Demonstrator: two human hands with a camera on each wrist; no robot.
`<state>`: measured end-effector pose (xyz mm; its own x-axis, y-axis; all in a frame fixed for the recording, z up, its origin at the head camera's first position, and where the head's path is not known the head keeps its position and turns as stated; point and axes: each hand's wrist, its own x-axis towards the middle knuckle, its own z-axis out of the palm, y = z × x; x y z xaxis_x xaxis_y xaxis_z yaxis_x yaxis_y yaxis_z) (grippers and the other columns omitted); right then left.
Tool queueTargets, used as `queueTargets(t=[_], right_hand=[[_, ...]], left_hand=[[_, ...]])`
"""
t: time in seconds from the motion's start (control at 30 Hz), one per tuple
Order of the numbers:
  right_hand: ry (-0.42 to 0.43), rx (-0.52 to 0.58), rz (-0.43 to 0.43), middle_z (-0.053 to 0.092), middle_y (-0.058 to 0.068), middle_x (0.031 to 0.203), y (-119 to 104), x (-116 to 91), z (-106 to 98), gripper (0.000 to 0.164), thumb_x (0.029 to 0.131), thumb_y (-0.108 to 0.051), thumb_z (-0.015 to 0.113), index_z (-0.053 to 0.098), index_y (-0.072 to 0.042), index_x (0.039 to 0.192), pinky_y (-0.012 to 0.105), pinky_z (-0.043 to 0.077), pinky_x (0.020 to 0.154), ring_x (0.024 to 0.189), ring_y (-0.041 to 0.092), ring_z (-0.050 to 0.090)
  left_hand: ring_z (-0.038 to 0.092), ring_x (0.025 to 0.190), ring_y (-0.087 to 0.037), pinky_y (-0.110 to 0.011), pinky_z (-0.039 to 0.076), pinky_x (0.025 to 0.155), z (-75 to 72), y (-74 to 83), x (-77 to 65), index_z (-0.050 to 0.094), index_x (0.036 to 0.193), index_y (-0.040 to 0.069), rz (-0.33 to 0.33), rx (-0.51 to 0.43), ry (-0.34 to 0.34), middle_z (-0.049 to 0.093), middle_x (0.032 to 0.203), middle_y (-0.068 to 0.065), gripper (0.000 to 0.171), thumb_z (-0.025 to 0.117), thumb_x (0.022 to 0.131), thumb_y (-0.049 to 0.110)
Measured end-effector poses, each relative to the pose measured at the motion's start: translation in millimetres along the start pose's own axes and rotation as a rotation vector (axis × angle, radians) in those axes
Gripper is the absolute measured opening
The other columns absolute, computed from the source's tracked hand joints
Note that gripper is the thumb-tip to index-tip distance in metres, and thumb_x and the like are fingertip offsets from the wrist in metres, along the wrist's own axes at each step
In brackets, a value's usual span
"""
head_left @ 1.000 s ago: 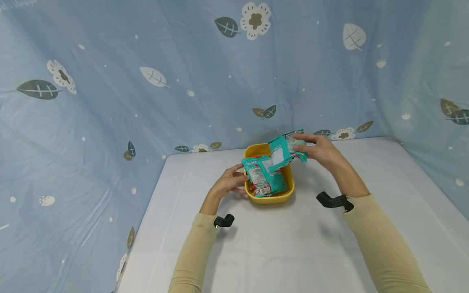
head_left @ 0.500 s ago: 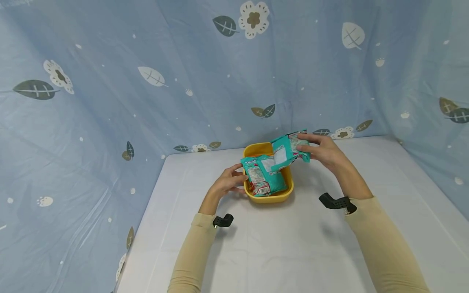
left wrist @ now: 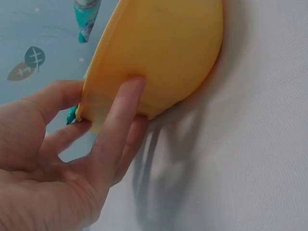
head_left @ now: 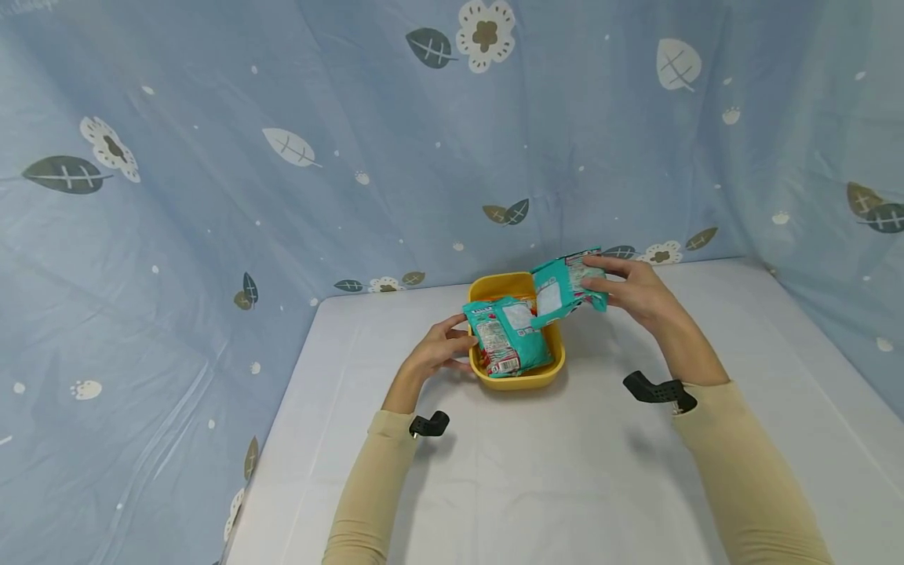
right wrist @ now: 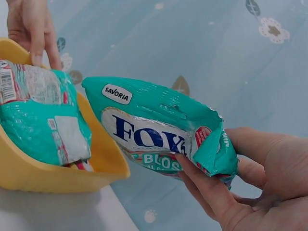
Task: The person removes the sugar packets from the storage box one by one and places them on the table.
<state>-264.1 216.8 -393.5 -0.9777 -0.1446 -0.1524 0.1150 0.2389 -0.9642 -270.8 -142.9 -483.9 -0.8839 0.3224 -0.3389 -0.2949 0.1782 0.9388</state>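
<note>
My right hand (head_left: 636,294) pinches one end of a teal candy bag (head_left: 558,292). In the right wrist view its front reads "Savoria" and "Fox"; the bag (right wrist: 149,127) hangs tilted beside the rim of a yellow container (right wrist: 113,166). A second teal candy bag (head_left: 510,337) lies inside that container (head_left: 519,384), printed side up. At the container's left side, my left hand (head_left: 441,349) grips the rim. The left wrist view has fingers (left wrist: 118,115) against the outer wall of the container (left wrist: 178,43). The far side of the rim is hidden there.
A white cloth (head_left: 537,471) covers the table. Behind it and to the left hangs a blue curtain (head_left: 395,196) with leaves and flowers, close behind the container. Small red and orange items lie under the second bag, mostly hidden.
The right hand has moved slightly right with its candy bag, uncovering more of the container's far end. The left hand stays at the rim.
</note>
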Motion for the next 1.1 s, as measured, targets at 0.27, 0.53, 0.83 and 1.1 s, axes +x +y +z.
queueTargets(t=[0.27, 0.53, 0.83, 1.1], right_hand=[[0.007, 0.007, 0.004, 0.020, 0.005, 0.164, 4, -2, -6, 0.070, 0.089, -0.040, 0.071, 0.044, -0.017, 0.149, 0.046, 0.044, 0.116, 0.134, 0.024, 0.044], [0.002, 0.018, 0.001, 0.017, 0.005, 0.164, 7, -5, -10, 0.071, 0.089, -0.040, 0.071, 0.042, -0.017, 0.149, 0.048, 0.042, 0.117, 0.138, 0.026, 0.041], [0.018, 0.015, -0.001, 0.014, 0.005, 0.165, 12, -8, -17, 0.073, 0.089, -0.041, 0.071, 0.040, -0.016, 0.150, 0.051, 0.037, 0.120, 0.141, 0.028, 0.036], [0.037, -0.023, 0.008, 0.015, 0.004, 0.165, 16, -11, -22, 0.072, 0.090, -0.042, 0.069, 0.040, -0.017, 0.151, 0.042, 0.045, 0.114, 0.131, 0.017, 0.045]], left_hand=[[0.068, 0.102, -0.030, -0.044, 0.065, 0.071, 0.1, -0.7, 0.3, 0.038, 0.151, 0.025, 0.001, 0.006, 0.002, 0.053, 0.136, -0.019, 0.067, 0.068, 0.093, 0.014], [0.067, 0.106, -0.030, -0.046, 0.065, 0.074, 0.2, 0.2, 0.6, 0.038, 0.150, 0.026, -0.020, 0.003, 0.008, 0.053, 0.137, -0.018, 0.066, 0.068, 0.093, 0.013], [0.068, 0.105, -0.031, -0.044, 0.065, 0.072, 0.7, 0.5, 0.4, 0.038, 0.150, 0.026, -0.027, -0.002, 0.006, 0.053, 0.138, -0.019, 0.066, 0.068, 0.093, 0.013], [0.068, 0.104, -0.028, -0.044, 0.065, 0.071, -0.1, -0.1, 1.1, 0.038, 0.151, 0.026, -0.030, 0.006, 0.013, 0.052, 0.138, -0.018, 0.067, 0.069, 0.092, 0.014]])
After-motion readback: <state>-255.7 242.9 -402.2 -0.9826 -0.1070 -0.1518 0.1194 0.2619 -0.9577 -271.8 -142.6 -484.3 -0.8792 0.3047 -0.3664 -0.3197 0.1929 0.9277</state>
